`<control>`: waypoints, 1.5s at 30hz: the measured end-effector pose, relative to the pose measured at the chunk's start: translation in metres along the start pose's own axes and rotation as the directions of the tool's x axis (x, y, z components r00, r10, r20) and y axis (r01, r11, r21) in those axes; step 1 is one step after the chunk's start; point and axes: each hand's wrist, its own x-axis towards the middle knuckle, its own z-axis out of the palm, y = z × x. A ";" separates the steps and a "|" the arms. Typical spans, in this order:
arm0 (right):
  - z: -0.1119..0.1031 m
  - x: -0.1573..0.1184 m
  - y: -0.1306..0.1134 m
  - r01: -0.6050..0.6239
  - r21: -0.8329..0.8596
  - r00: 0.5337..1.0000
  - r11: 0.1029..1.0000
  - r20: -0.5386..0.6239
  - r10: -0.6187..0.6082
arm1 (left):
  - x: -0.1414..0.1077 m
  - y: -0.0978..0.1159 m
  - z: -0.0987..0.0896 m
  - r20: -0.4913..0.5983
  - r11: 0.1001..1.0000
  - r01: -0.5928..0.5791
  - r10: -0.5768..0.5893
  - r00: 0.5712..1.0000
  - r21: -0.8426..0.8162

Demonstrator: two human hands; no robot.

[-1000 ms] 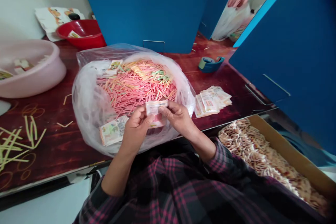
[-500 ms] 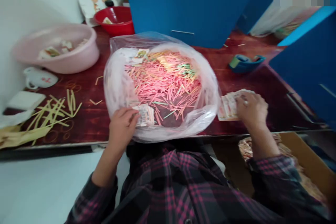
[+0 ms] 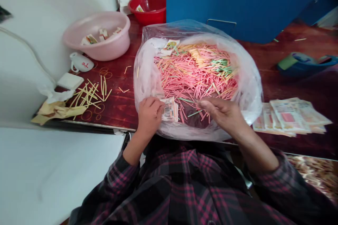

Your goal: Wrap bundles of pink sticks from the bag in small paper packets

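My left hand is closed on a small printed paper packet, held over the near left rim of a plastic-lined basin. Pink, yellow and green thin sticks fill much of the basin. My right hand hovers above the basin's near right side, thumb out to the left and fingers partly extended. Nothing shows in it. Beyond its wrist, several printed paper packets lie fanned out on the table. Another printed packet rests at the basin's back left.
On the left stand a pink basin with small packets, a white mug and loose yellow sticks. Behind are a red bowl and a blue panel. A blue container stands right.
My right hand has left the fanned packets on the right and come over the basin. My left hand keeps its packet. The view has shifted, so things sit further right.
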 end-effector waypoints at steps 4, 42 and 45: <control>0.036 0.015 -0.018 -0.113 0.095 0.970 0.989 0.228 0.089 | -0.005 0.025 -0.005 -0.219 0.983 -0.177 0.163 0.962 -0.046; 0.039 0.070 0.007 0.236 -0.152 0.952 0.960 0.232 -0.198 | 0.008 0.028 0.006 0.226 0.940 0.126 -0.054 0.973 -0.318; 0.066 0.102 0.009 0.375 -0.282 0.903 0.883 0.325 -0.280 | 0.002 0.027 0.020 0.241 0.988 0.056 -0.020 0.970 -0.143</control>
